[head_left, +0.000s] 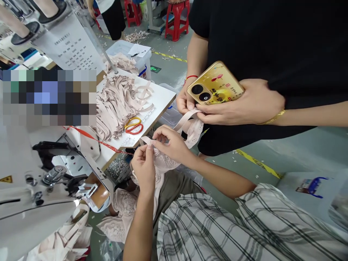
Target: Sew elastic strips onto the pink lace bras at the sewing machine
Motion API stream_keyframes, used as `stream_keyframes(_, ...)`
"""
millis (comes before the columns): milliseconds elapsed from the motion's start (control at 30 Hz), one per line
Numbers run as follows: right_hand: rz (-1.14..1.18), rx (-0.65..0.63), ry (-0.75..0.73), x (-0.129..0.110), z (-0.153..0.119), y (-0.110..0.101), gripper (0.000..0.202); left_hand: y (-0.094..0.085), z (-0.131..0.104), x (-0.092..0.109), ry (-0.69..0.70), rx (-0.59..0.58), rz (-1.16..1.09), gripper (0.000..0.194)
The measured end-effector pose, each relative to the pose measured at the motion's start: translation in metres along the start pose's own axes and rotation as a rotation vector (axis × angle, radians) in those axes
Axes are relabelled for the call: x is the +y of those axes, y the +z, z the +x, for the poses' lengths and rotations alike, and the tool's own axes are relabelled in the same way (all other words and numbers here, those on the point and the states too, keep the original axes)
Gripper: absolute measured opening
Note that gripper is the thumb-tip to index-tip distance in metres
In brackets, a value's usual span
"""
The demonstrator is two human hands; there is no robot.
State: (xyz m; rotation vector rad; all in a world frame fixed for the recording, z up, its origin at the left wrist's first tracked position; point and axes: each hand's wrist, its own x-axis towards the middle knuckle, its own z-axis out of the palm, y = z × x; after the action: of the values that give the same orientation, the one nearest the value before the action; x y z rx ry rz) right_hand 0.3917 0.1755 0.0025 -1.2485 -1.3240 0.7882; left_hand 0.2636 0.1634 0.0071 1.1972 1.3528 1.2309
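Observation:
My left hand (pixel 144 165) pinches the end of a pale pink band on a lace garment (pixel 165 163). Close beside it, my right hand (pixel 170 143) grips the same lace garment with thumb and fingers. The garment drapes over my lap, and its far end runs up to a co-worker's hands. That person's hand (pixel 239 105) holds a gold phone (pixel 217 85) along with a loop of the pink band (pixel 187 117). A pair of scissors (pixel 133 125) with yellow and red handles lies on the table corner near my hands.
A white sewing machine (pixel 35 174) stands at the left. On the white table (pixel 165 98) lies a heap of pink fabric strips (pixel 116 105). More pink pieces (pixel 62 235) hang below the machine. Plastic bins (pixel 304 195) stand at the right and behind the table. The co-worker stands close in front.

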Motion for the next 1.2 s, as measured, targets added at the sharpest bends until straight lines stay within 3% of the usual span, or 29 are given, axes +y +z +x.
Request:
stream_keyframes(167, 0.145, -0.065, 0.129, 0.004, 0.005, 0.001, 0.012, 0.004, -0.001, -0.002, 0.089, 0.028, 0.069, 0.017)
stream_keyframes(833, 0.405, -0.042, 0.192, 0.004, 0.006, 0.004, 0.009, 0.017, -0.005, -0.002, 0.219, 0.085, 0.240, 0.019)
stream_keyframes(1000, 0.401, -0.039, 0.192, 0.007, 0.008, 0.006, 0.010, 0.017, -0.003, 0.000, 0.179, 0.105, 0.196, 0.018)
stream_keyframes(1200, 0.373, -0.049, 0.199, 0.007, 0.008, 0.004, 0.013, 0.015, 0.000, -0.004, -0.045, 0.034, -0.067, 0.022)
